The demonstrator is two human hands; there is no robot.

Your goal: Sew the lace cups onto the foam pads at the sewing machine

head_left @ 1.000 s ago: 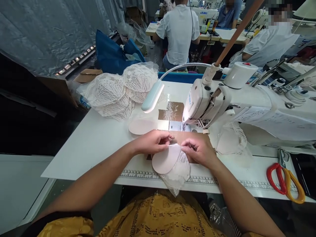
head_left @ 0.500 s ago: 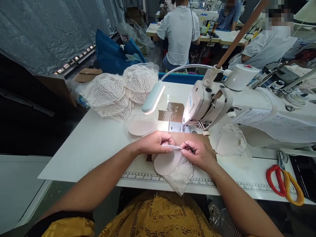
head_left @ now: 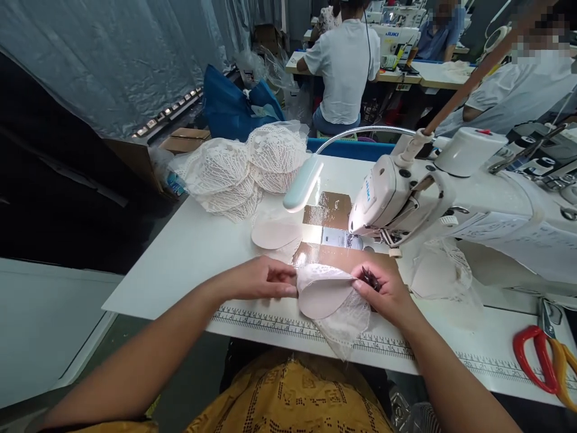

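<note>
A pale bra cup (head_left: 327, 296) with white lace along its top edge and a lace piece hanging below lies over the table's front edge. My right hand (head_left: 383, 294) pinches the cup's upper right corner between thumb and finger. Small dark thread snips (head_left: 370, 279) are tucked in that same hand. At the cup's left edge is my left hand (head_left: 270, 279), thumb and fingers a little apart; whether its fingertips touch the cup is hard to see. Just beyond stands a white sewing machine (head_left: 383, 192), its needle area lit.
Another cup (head_left: 276, 233) lies left of the machine plate, with a pile of lace cups (head_left: 238, 168) behind it. More lace (head_left: 442, 270) sits under the machine arm. Red and orange scissors (head_left: 536, 361) rest at right. A lamp (head_left: 303, 183) overhangs. Co-workers sit beyond.
My left hand has moved left from the cup's top edge, its pinch loosened. The cup's lace top has spread out. My right hand still holds the corner. The whole view has shifted.
</note>
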